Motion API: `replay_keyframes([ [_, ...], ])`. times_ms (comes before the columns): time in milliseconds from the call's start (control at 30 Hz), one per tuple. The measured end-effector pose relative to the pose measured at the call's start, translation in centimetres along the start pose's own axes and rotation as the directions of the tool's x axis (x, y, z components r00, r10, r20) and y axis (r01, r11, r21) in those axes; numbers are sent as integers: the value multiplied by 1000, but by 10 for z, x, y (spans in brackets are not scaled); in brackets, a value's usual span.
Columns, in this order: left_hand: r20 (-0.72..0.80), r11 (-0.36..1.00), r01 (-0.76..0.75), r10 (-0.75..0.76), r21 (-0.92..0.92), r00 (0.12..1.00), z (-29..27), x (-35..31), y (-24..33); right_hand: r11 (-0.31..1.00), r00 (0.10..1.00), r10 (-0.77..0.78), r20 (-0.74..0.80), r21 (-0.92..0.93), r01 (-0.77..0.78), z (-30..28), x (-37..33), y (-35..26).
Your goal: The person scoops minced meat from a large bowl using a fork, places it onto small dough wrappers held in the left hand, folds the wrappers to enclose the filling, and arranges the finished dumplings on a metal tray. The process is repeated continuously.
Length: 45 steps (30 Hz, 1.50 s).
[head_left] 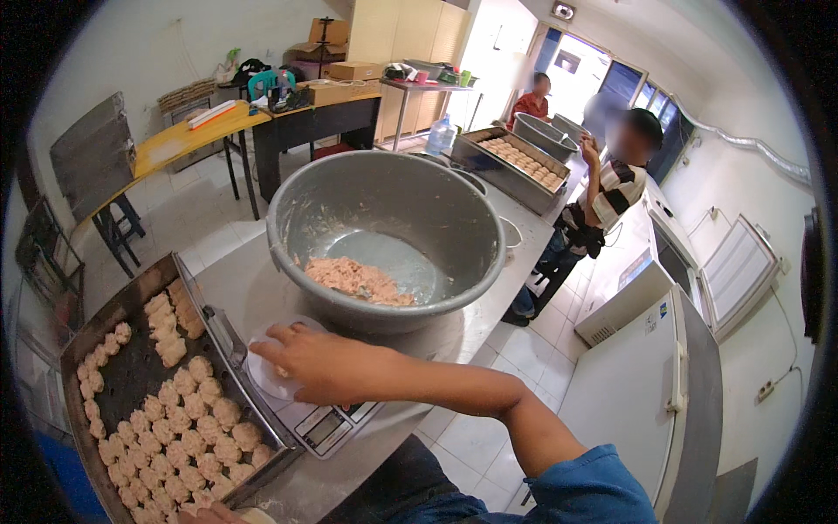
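Observation:
My right hand (325, 362) reaches across from the right, palm down, over a round white plate (264, 386) on a kitchen scale (325, 432). Its visible fingers are spread at the plate; a pale bit shows under them, too hidden to name. At the lower edge only part of my left hand (212, 514) shows, by the near corner of a dark metal tray (122, 371). Beside it lies a pale round piece, cut off by the frame. Rows of filled dumplings (179, 428) fill much of the tray. Behind the scale, a large grey basin (384, 188) holds pinkish minced filling (358, 279).
Farther along the metal table (467, 327) stand another tray of dumplings (522, 164) and a second grey basin (543, 133). One person (624, 175) stands there; another (532, 100) is behind. A chest freezer (620, 402) is at right, a yellow-topped table (183, 140) at left.

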<state>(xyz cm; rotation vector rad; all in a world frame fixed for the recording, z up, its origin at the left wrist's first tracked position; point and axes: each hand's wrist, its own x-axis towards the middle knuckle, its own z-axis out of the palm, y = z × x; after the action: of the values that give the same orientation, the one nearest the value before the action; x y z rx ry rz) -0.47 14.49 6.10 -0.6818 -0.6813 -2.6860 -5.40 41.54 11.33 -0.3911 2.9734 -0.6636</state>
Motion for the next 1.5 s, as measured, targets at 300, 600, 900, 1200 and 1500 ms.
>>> replay_keyframes([
  [300,-15,996,-67,68,65,998,-33,-3,15,965,967,-196,-165,145,220,-20,-24,-13],
  [600,123,982,112,-131,152,984,-23,-1,6,967,964,-170,-205,154,203,-17,-28,-5],
  [900,42,921,65,-88,383,995,-75,4,52,983,980,-169,-100,54,175,-19,-21,1],
  [1200,79,300,-202,378,932,923,-208,-32,114,979,986,-4,170,-202,39,-6,6,-14],
  [1500,-445,767,-71,443,638,778,-148,-28,100,990,993,8,114,-141,8,-16,39,-22],
])
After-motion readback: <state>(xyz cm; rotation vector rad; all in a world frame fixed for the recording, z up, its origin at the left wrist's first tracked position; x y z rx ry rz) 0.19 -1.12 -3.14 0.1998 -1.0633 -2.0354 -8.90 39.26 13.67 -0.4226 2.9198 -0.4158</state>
